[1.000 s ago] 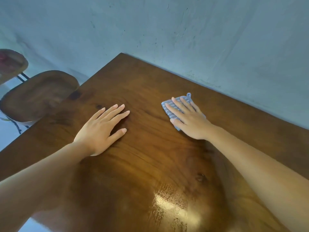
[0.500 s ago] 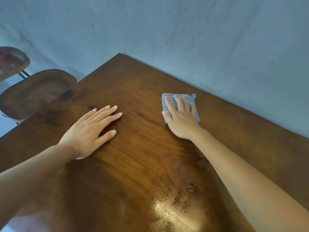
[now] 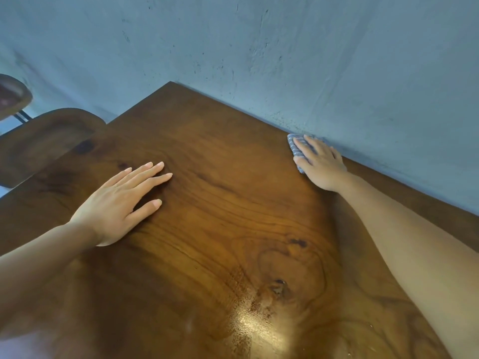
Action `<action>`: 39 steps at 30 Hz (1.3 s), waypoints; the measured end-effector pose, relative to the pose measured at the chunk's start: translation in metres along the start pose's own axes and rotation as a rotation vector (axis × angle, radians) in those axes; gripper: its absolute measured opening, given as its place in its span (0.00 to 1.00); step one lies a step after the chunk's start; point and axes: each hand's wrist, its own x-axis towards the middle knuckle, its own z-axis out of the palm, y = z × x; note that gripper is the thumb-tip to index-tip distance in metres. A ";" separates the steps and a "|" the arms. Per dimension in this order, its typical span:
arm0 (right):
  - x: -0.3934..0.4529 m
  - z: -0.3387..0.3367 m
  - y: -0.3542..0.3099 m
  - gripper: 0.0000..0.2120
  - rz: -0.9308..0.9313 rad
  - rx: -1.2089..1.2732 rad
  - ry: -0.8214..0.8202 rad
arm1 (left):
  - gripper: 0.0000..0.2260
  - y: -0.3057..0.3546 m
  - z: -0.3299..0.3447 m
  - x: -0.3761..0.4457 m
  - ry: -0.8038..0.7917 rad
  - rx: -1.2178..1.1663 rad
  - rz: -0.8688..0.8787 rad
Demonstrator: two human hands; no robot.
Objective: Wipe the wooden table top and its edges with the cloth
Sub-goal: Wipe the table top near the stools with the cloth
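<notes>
The right hand (image 3: 321,161) presses the folded cloth (image 3: 295,149) flat under straight fingers, at the tabletop's (image 3: 220,216) far edge against the wall (image 3: 311,60), likely to clean that seam; the left hand (image 3: 121,203), fingers spread flat, braces the reach.

Two bare forearms, no sleeves visible. Left hand (image 3: 116,206) and right hand (image 3: 321,164): no rings, watch or bracelets; short, unpainted nails.
</notes>
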 end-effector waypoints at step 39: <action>-0.268 0.064 -0.113 0.30 -0.142 -0.089 -0.062 | 0.27 -0.001 0.002 0.000 0.026 0.021 0.019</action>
